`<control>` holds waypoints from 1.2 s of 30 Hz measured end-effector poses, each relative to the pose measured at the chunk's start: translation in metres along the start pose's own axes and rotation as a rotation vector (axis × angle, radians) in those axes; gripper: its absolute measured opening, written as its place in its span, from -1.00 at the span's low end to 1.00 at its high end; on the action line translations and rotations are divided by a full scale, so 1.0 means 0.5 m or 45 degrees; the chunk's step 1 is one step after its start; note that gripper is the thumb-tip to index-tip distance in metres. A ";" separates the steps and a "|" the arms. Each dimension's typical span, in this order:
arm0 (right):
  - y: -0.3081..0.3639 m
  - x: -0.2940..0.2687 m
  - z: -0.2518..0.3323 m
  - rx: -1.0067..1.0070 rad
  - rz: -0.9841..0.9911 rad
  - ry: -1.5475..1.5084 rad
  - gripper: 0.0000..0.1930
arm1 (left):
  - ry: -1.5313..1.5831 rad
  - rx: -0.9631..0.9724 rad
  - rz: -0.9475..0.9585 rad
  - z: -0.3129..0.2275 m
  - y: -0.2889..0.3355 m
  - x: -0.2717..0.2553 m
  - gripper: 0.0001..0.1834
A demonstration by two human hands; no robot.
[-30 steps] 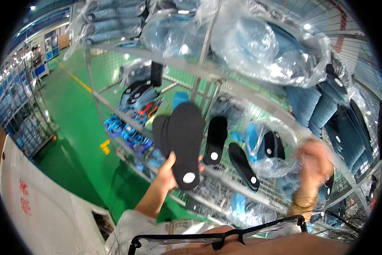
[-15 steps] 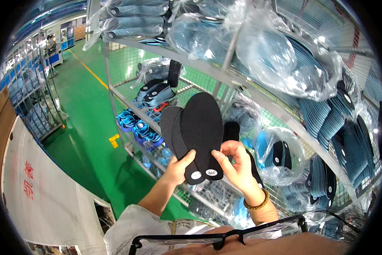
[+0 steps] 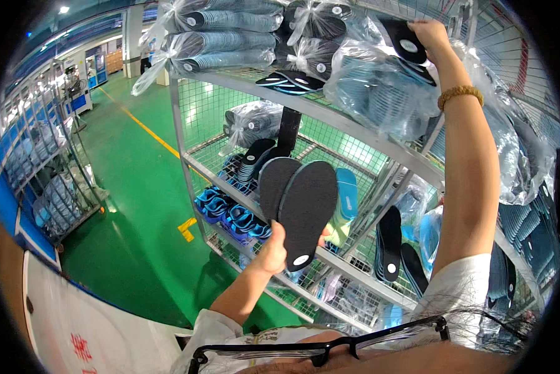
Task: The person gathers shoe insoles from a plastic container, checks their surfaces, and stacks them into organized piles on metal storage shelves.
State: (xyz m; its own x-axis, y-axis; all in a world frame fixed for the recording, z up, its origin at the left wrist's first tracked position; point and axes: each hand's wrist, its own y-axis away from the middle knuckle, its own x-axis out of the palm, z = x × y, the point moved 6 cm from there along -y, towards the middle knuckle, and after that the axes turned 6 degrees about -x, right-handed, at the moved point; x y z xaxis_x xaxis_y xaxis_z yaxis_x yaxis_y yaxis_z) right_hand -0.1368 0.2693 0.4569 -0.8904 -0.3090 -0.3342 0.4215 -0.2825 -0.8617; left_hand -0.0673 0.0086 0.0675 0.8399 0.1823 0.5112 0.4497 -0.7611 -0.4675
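My left hand (image 3: 272, 252) is closed around the heel end of two or more dark insoles (image 3: 309, 206), fanned apart, the front one with a white oval label. They are held up in front of the rack. My right arm reaches up to the top shelf, where my right hand (image 3: 432, 38) grips the edge of a black insole (image 3: 399, 34) with a white oval label. This insole is just above a clear plastic bag of stacked blue insoles (image 3: 373, 93), with another dark insole edge right beneath it.
The metal rack (image 3: 354, 118) carries several bagged insole stacks (image 3: 236, 22) at upper left. Loose black insoles (image 3: 390, 243) lean on the middle shelf, near blue-and-black pieces (image 3: 239, 219). At left are a wire cart (image 3: 62, 181), a white panel (image 3: 99, 318) and green floor (image 3: 136, 212).
My right hand has left the insoles in front of me and risen to the top shelf, where it grips an insole. The left hand still holds its insoles; the view has shifted.
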 end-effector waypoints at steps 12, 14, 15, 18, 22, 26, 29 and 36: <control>0.461 -0.162 0.237 -0.699 -0.312 -0.081 -0.83 | 0.682 -0.444 0.536 0.080 -0.070 0.071 -0.06; 0.605 -0.141 0.220 -0.840 0.144 0.140 -0.68 | 0.868 -0.522 0.682 0.083 -0.056 0.091 -0.07; 0.660 -0.158 0.194 -0.597 0.337 0.172 -0.62 | 0.984 -0.550 0.879 0.104 -0.065 0.138 -0.08; 0.802 -0.201 0.135 -0.458 0.217 0.203 -0.58 | 1.022 -0.735 0.882 0.163 -0.073 0.241 -0.10; 0.936 -0.328 0.116 -0.088 -0.152 0.314 -0.55 | 0.925 -1.260 0.929 0.324 -0.040 0.377 -0.19; 1.051 -0.444 0.127 0.041 -0.325 0.491 -0.44 | 1.104 -1.668 0.997 0.460 0.053 0.500 -0.22; 1.126 -0.559 0.148 -0.016 -0.530 0.493 -0.22 | 1.003 -1.872 1.300 0.544 0.117 0.620 -0.24; 1.233 -0.736 0.181 -0.058 -0.607 0.712 -0.24 | 1.418 -1.896 1.647 0.617 0.217 0.818 -0.23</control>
State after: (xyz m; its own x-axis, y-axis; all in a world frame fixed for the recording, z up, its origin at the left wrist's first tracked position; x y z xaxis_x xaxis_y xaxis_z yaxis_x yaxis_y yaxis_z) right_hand 0.4665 0.1267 0.0831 -0.9348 0.3512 -0.0533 -0.0304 -0.2287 -0.9730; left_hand 0.4187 0.1926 0.0031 -0.2850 -0.5366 0.7942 -0.9369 -0.0193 -0.3492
